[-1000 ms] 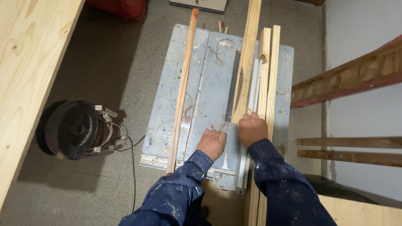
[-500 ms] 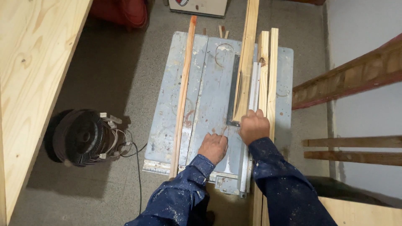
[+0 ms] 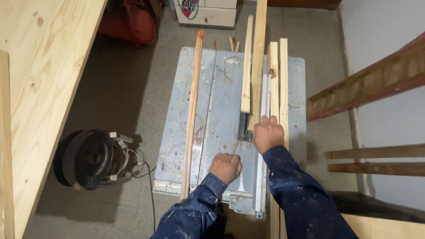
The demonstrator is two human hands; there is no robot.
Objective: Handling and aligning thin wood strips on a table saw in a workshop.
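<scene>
A grey saw table point(image 3: 221, 110) stands below me. My right hand point(image 3: 268, 132) is closed over the near end of a long pale wooden strip point(image 3: 258, 53), which lies along the light metal fence point(image 3: 264, 93) at the blade slot. A thinner pale strip point(image 3: 246, 66) lies just left of it, slightly apart. My left hand point(image 3: 226, 167) rests as a fist on the table's near part and holds nothing. Both sleeves are dark blue with paint specks.
A long reddish strip point(image 3: 193, 102) lies along the table's left side; two pale strips point(image 3: 279, 75) lie right of the fence. A black round fan point(image 3: 95, 159) with a cable sits on the floor at left. A big plywood board point(image 3: 40, 88) is far left and wooden beams point(image 3: 367, 84) are on the right.
My right hand has moved forward along the fence, taking the pale strip further across the table. A thinner strip now shows apart on its left. My left hand has stayed near the front edge.
</scene>
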